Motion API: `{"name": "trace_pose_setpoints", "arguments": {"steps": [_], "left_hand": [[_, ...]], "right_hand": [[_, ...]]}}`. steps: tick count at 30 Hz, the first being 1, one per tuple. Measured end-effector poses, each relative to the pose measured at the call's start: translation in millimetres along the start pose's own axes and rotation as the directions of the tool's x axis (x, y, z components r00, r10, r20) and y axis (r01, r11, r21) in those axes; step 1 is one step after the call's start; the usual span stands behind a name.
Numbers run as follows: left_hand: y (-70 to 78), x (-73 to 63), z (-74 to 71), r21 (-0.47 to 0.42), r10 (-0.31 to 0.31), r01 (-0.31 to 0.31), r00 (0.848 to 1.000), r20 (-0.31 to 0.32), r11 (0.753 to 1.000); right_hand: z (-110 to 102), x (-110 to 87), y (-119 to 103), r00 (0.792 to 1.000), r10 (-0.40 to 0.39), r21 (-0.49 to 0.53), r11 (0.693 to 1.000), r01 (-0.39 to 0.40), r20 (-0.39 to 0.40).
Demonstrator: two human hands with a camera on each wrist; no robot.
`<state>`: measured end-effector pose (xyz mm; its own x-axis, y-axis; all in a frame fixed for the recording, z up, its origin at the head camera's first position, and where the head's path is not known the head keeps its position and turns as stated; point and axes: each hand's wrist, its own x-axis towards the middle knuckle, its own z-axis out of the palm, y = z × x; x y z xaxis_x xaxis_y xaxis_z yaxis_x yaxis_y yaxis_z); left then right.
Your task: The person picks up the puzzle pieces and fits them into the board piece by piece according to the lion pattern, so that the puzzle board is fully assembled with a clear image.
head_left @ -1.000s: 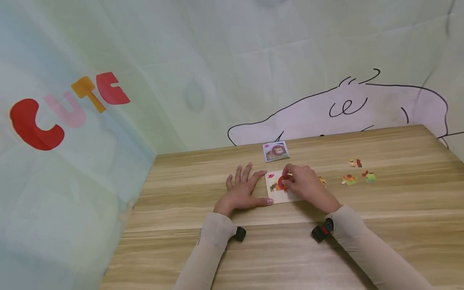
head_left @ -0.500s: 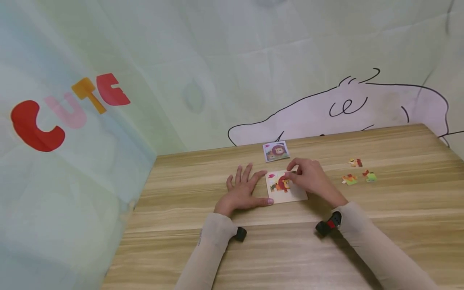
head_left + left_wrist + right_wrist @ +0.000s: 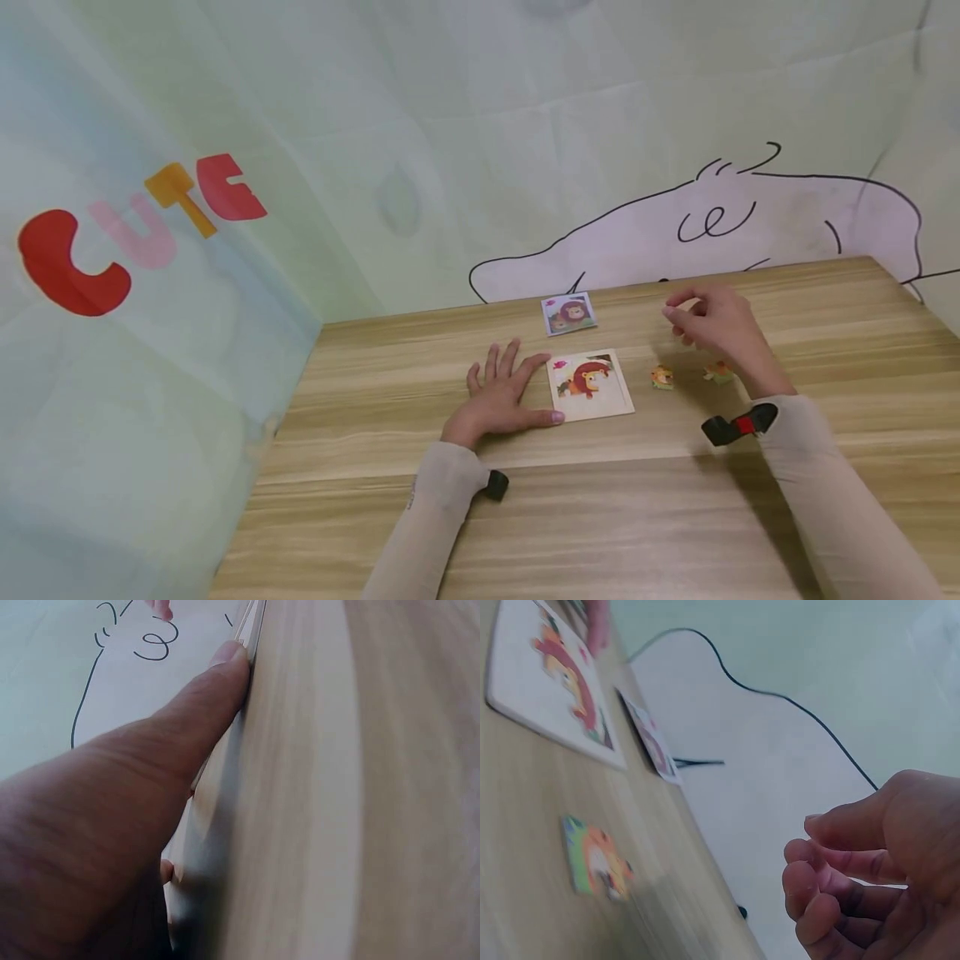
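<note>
My left hand (image 3: 498,402) lies on the table with fingers spread, its thumb and index fingertip at the left edge of a square puzzle board (image 3: 611,400). The thumb (image 3: 217,679) touches that edge in the left wrist view. Joined pieces on the board show part of a lion (image 3: 588,379). My right hand (image 3: 718,327) hovers above the table right of the board, fingers loosely bent with nothing between them. Below it lie a loose puzzle piece (image 3: 662,377) with an animal's face and another loose piece (image 3: 717,372), partly covered by the hand.
A small picture card (image 3: 570,314) of a lion lies behind the board, near the table's back edge. The wooden table (image 3: 570,517) meets a printed cloth backdrop (image 3: 420,150) at the back and left.
My right hand has left the board and moved right, uncovering the lion picture and the nearest loose piece. It now hides other loose pieces. The left hand stays in place.
</note>
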<state>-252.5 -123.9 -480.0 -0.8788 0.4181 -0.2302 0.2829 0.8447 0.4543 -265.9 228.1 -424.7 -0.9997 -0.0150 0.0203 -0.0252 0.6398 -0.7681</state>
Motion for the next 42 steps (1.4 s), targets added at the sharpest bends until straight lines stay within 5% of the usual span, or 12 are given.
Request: {"name": "trace_pose_setpoints", "arguments": {"steps": [6, 23, 29, 35, 42], "left_hand": [[-0.4, 0.8, 1.7, 0.008, 0.006, -0.006, 1.000, -0.006, 1.000], [-2.3, 3.3, 2.7, 0.017, -0.010, 0.010, 1.000, 0.004, 1.000], [-0.2, 3.2, 1.9, 0.015, -0.007, 0.007, 1.000, 0.002, 1.000], [-0.1, 5.1, 1.7, 0.001, 0.014, -0.014, 1.000, 0.001, 1.000], [-3.6, 5.2, 3.4, -0.003, 0.002, -0.002, 1.000, -0.003, 1.000]], "right_hand": [[-25, 2.1, 23, 0.997, 0.070, 0.009, 0.997, -0.070, -0.030], [-59, 1.1, 73, 0.972, 0.219, -0.077, 0.974, -0.213, 0.087], [-64, 2.4, 84, 0.962, 0.219, -0.180, 0.965, -0.189, 0.166], [-65, 0.6, 91, 0.977, 0.164, -0.255, 0.959, -0.126, 0.135], [-61, 2.3, 89, 0.984, 0.141, -0.215, 0.970, -0.116, 0.106]]}}
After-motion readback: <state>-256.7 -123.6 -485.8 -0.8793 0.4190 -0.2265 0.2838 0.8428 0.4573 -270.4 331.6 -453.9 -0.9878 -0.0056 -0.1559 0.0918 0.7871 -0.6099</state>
